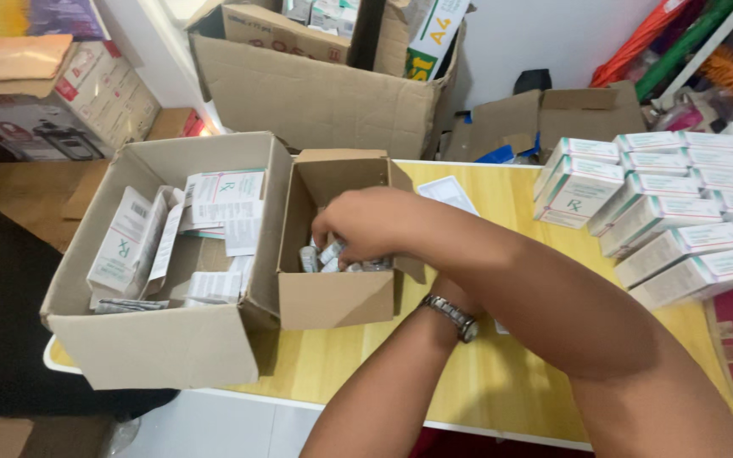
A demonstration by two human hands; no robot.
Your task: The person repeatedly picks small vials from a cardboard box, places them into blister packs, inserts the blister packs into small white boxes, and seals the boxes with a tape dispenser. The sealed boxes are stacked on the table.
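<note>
**Right hand down in small carton, among vials**

Right hand (365,222) reaches across the body into the small open carton (337,297), which sits on the yellow table (485,373) touching the side of a larger open carton (154,339). Fingers curled downward over a cluster of small vials (324,257) lying loose at the bottom. Fingertips are at the vials; whether one is actually pinched cannot be told, as the knuckles hide the grip.

Left hand (451,297), watch (454,315) on wrist, sits under the right forearm near the carton's right wall. Mostly hidden; finger state cannot be told.

Larger carton holds white boxes (125,242) and folded leaflets (226,199), jumbled. White and green boxes stacked (680,212) at the table's right, well apart from the hands. More cartons (324,102) behind.

Handling judgement: vials look light, rigid, smooth, probably glass, so breakable and prone to slip or roll. Best taken by the body between thumb and two fingers, one or few at a time, not raked in a heap. Carton walls are thin and soft; it would shift if pushed.
</note>
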